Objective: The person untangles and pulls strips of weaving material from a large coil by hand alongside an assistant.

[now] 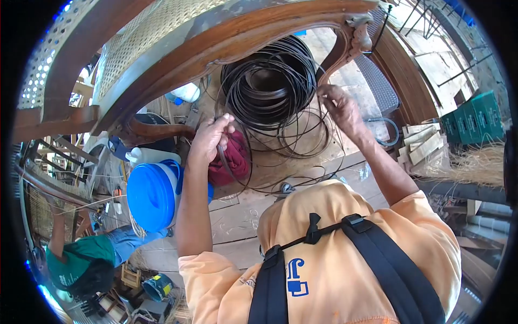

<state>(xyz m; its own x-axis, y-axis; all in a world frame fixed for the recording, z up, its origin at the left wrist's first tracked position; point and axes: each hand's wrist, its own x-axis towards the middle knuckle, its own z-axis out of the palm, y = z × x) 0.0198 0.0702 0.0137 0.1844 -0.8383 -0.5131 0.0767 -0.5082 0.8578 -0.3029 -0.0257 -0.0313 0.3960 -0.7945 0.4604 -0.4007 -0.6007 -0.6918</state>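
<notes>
A large coil of thin dark strands (268,89) lies below the curved wooden frame (216,46), with loose loops spreading toward me. My left hand (212,137) is closed on a dark strand at the coil's left, above a dark red cloth (232,159). To the right of the coil, my right hand (340,108) has its thumb and fingers pinched together on a thin dark strand. Both hands are apart from each other, with loops of the strand hanging between them.
A bucket with a blue lid (151,197) and a white bottle (154,156) stand at the left. Another person in green (81,264) is at the lower left. Green crates (474,120) and wood pieces (423,146) are at the right.
</notes>
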